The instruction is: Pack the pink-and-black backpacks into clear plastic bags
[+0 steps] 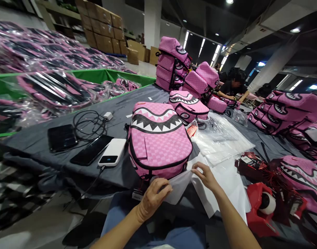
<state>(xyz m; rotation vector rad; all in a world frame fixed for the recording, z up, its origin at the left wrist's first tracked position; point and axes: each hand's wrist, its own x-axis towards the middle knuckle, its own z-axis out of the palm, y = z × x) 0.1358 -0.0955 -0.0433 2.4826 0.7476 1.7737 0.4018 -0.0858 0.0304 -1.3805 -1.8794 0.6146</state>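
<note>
**Both hands on a white sheet at the table's near edge**

From my remote seat, some of this I cannot read. My left hand [154,199] is clenched on the lower corner of the white sheet [180,188], its fingertips tucked out of sight in the fold. My right hand [205,177] pinches the sheet's upper edge between thumb and fingers. I cannot tell whether the sheet is a flat piece or a bag. It lies at the table's near edge, touching the base of the pink backpack [158,141] at 12 o'clock from my hands; that base is hidden behind the sheet.

At 3 o'clock one red tape dispenser [262,207] sits partly cut off behind dark clutter. At 1 o'clock is a pile of clear bags [220,138], too glossy to count.

At 10 o'clock I count two dark phones [62,137] [91,150], one white power bank [112,152] and one coiled cable [89,124].

One second backpack [188,103] lies behind the first. The farther pink stacks overlap, so I get no firm count. One co-worker [233,86] bends over the far table at 1 o'clock.
</note>
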